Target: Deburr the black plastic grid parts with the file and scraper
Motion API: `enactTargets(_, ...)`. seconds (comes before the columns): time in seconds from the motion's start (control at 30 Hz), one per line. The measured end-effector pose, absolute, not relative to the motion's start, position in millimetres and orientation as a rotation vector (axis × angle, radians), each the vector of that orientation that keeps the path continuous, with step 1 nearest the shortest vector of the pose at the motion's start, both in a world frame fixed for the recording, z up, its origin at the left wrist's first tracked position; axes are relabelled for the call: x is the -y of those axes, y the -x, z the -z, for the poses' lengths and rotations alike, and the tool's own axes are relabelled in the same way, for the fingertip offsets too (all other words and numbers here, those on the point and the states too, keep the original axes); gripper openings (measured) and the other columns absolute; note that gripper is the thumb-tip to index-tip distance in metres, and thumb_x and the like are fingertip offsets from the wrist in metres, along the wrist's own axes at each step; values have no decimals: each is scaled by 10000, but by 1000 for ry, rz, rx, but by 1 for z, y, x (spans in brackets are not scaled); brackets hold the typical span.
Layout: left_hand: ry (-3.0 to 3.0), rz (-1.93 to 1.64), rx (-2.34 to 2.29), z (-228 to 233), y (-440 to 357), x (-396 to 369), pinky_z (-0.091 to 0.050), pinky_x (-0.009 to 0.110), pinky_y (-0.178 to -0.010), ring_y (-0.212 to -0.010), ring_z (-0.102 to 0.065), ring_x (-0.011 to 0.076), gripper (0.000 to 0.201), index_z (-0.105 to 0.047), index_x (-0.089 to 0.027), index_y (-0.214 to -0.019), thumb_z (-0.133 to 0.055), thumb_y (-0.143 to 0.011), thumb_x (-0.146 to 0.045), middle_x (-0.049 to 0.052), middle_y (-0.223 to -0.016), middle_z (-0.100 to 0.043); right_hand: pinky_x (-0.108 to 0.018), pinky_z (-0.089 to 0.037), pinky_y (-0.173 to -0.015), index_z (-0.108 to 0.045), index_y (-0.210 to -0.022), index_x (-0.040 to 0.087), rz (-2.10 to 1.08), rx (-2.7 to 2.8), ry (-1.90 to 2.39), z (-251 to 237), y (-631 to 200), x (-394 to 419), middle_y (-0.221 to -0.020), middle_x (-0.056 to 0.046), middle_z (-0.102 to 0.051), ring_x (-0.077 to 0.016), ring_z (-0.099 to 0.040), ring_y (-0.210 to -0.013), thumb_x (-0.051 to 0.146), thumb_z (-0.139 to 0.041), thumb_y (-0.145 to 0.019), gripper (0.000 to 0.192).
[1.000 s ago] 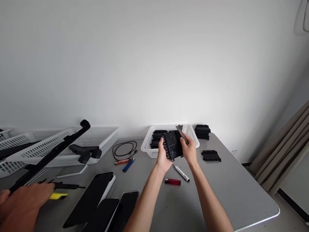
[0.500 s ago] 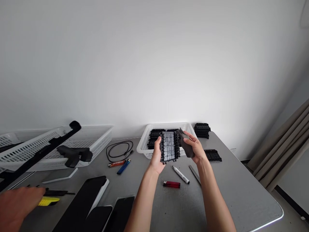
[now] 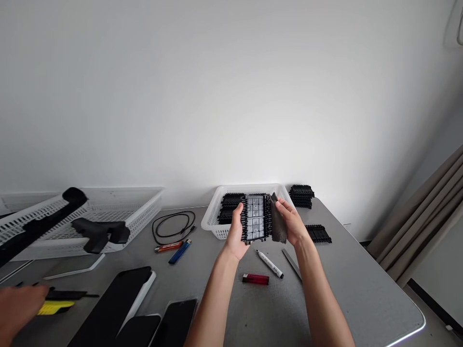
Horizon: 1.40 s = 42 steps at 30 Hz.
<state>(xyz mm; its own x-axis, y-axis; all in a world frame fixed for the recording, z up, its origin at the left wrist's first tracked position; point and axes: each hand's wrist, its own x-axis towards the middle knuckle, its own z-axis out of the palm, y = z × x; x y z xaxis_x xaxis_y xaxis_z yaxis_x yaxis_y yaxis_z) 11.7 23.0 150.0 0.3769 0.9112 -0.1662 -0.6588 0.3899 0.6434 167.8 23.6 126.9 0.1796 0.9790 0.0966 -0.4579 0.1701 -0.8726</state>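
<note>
Spanning the view, the grey surface (image 3: pixel 343 289) carries a white basket (image 3: pixel 217 212). Above its front rim, the left hand (image 3: pixel 237 233) grips a black ribbed panel (image 3: pixel 256 218); the right hand (image 3: pixel 292 226) pinches a grey cloth (image 3: pixel 278 224) against it.

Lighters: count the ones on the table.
3. Orange lighter and blue lighter side by side below the cable; red lighter between the forearms. Others may be hidden.

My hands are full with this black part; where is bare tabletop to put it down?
Bare grey table lies right of the marker and red lighter, out to the rounded corner. The left side is crowded: phones, white basket, cable.
</note>
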Motion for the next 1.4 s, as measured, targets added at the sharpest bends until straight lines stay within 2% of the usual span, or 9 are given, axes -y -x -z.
enactTargets(0.13,-554,-1046,-542,-146,-11,-26,-555,382,-900,-1021,-705,273,562,-592,-184,-1302,-568,-869,-541,109,-1078,-747,-281,-498,-654,-639,-1080,248,-1095,736,771,-125,-166,-28,-842,5,-711,-160,-640,-716,372,-868,-577,567)
enactTargets(0.27,-565,-1057,-573,-146,-11,-26,-559,364,-885,-1033,-701,266,563,-592,-189,-1299,-585,-858,-540,100,-1061,-751,-241,-472,-643,-671,-1020,233,-1083,719,718,-131,-165,-26,-790,32,-669,-121,-597,-694,264,-889,-509,556)
enactTargets(0.53,-540,-1092,-574,-155,-9,-21,-565,379,-873,-990,-713,272,539,-623,-180,-1260,-572,-864,-543,108,-1053,-752,-259,-470,-652,-725,-861,209,-997,860,798,-132,-166,-23,-820,2,-684,-141,-597,-730,385,-813,-629,304)
enactTargets(0.7,-518,-1136,-556,-158,-5,-21,-566,380,-880,-988,-713,265,498,-638,-192,-1239,-572,-869,-519,91,-1031,-758,-269,-463,-630,-734,-894,185,-863,862,893,-134,-164,-23,-799,-6,-697,-145,-592,-687,435,-810,-621,378)
enactTargets(0.83,-532,-1099,-431,-159,-1,-19,-551,399,-923,-1026,-700,271,522,-634,-180,-1256,-535,-883,-531,102,-1078,-747,-275,-464,-592,-683,-752,190,-860,951,874,-140,-161,-17,-698,-4,-674,-145,-577,-614,496,-788,-648,339)
enactTargets(0.93,-532,-1051,-365,-160,1,-18,-538,417,-949,-1051,-690,282,539,-635,-170,-1259,-517,-887,-542,113,-1093,-742,-269,-445,-545,-628,-721,198,-893,947,859,-141,-160,-14,-647,6,-650,-136,-553,-551,524,-782,-654,366)
enactTargets(1.13,-521,-1045,-395,-159,0,-19,-540,417,-950,-1034,-698,279,509,-641,-168,-1249,-520,-897,-515,108,-1059,-752,-244,-389,-560,-585,-756,200,-817,892,875,-137,-162,-19,-679,21,-635,-119,-522,-583,503,-802,-634,393)
enactTargets(1.4,-547,-1004,-350,-153,1,-19,-522,433,-984,-1071,-686,292,556,-623,-163,-1285,-531,-885,-538,116,-1055,-753,-245,-373,-580,-563,-825,214,-718,995,894,-137,-161,-20,-681,41,-555,-121,-477,-610,524,-686,-765,338)
